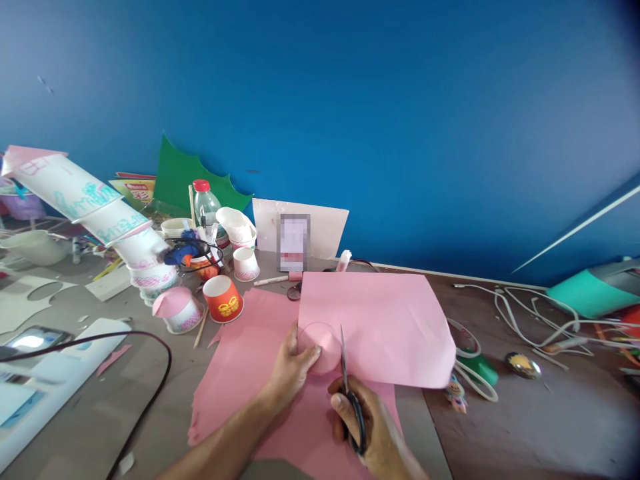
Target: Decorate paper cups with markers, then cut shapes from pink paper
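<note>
My left hand pinches the left edge of a pink sheet of paper, thumb on top and fingers partly hidden beneath. Close to the thumb, a round outline marks the sheet around a lighter pink disc-like area; whether that is a separate piece I cannot tell. Black-handled scissors are in my right hand, fingers around the handles. Their blades point away from me, at the paper just right of the round outline. More pink paper lies flat under both hands.
An orange paper cup and a cup with a pink cone top stand left of the paper. Behind them lean stacked, drawn-on cups. A red-capped bottle is farther back. White cables lie to the right; a dark cable curves at left.
</note>
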Motion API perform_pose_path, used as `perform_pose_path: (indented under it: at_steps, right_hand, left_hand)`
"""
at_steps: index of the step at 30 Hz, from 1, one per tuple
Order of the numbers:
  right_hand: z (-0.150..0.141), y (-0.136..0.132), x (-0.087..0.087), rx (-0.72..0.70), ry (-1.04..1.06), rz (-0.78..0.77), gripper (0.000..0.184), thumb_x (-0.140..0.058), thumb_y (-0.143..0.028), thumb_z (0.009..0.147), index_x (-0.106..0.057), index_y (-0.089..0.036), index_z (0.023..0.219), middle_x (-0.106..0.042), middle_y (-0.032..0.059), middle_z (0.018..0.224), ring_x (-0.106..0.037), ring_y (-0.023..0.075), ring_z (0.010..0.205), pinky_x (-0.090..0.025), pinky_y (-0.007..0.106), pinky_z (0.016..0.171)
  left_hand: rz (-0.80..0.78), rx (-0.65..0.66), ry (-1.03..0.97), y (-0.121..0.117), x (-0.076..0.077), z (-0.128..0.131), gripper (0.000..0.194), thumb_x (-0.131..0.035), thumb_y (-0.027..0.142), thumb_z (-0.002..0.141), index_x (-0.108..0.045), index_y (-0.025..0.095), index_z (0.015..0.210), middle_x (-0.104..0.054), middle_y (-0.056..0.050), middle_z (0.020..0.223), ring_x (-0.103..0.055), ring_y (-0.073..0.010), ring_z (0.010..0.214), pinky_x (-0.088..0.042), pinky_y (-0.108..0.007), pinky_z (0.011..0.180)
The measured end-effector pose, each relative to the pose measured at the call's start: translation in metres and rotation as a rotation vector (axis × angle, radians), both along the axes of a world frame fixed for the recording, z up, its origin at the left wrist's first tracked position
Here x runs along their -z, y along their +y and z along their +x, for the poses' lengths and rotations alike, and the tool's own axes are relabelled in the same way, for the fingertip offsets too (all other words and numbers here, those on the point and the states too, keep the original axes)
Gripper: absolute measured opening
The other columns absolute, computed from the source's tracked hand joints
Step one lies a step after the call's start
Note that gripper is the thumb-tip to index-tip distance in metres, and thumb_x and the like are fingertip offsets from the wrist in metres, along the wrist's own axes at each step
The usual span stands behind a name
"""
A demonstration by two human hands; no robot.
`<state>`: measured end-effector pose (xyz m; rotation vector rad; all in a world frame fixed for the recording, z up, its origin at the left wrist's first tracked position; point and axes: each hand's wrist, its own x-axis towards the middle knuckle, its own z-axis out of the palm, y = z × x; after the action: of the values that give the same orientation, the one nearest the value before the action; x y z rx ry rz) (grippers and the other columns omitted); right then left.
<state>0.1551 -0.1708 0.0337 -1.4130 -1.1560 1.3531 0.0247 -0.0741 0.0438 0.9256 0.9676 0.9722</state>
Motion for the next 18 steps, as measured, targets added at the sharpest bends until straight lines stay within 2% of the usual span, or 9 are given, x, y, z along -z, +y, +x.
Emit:
perform_pose_path:
  at_steps: [3, 6, 14, 18]
  right_hand:
    - [0.0, -0.001, -0.003, -0.003, 0.001, -0.017, 0.052, -0.054, -0.07, 0.088, -0.056, -0.018, 0.091, -0.052, -0.0042, 0.054, -0.048, 0.0114, 0.051, -0.036, 0.023, 0.051]
    - [0.0, -0.001, -0.003, -0.005, 0.01, -0.021, 0.052, -0.055, -0.07, 0.088, -0.056, -0.018, 0.092, -0.053, -0.0039, 0.054, -0.049, 0.0118, 0.05, -0.037, 0.023, 0.051]
    - [0.004, -0.002, 0.003, -0.04, -0.025, -0.027, 0.054, -0.054, -0.07, 0.088, -0.058, -0.017, 0.095, -0.054, -0.0026, 0.057, -0.052, 0.0127, 0.053, -0.039, 0.023, 0.052]
    - [0.005, -0.002, 0.002, -0.061, -0.073, -0.039, 0.057, -0.053, -0.073, 0.086, -0.058, -0.017, 0.096, -0.055, -0.0023, 0.057, -0.052, 0.0129, 0.052, -0.039, 0.023, 0.052]
  left_hand:
    - [0.069, 0.007, 0.038, 0.001, -0.007, -0.001, 0.042, -0.066, 0.02, 0.068, -0.064, 0.015, 0.109, -0.072, -0.002, 0.088, -0.063, -0.0195, 0.079, -0.048, -0.028, 0.073]
    - [0.07, 0.014, 0.04, 0.002, -0.01, -0.001, 0.038, -0.063, 0.02, 0.069, -0.066, 0.015, 0.106, -0.072, -0.002, 0.085, -0.063, -0.0197, 0.077, -0.047, -0.028, 0.069]
    - [0.105, 0.015, 0.066, 0.005, -0.009, -0.004, 0.041, -0.061, 0.018, 0.067, -0.067, 0.015, 0.107, -0.074, -0.003, 0.094, -0.064, -0.022, 0.085, -0.048, -0.03, 0.078]
    - [0.087, 0.045, 0.049, 0.007, -0.014, -0.004, 0.045, -0.06, 0.018, 0.066, -0.067, 0.015, 0.11, -0.074, -0.003, 0.093, -0.064, -0.0213, 0.081, -0.048, -0.03, 0.075]
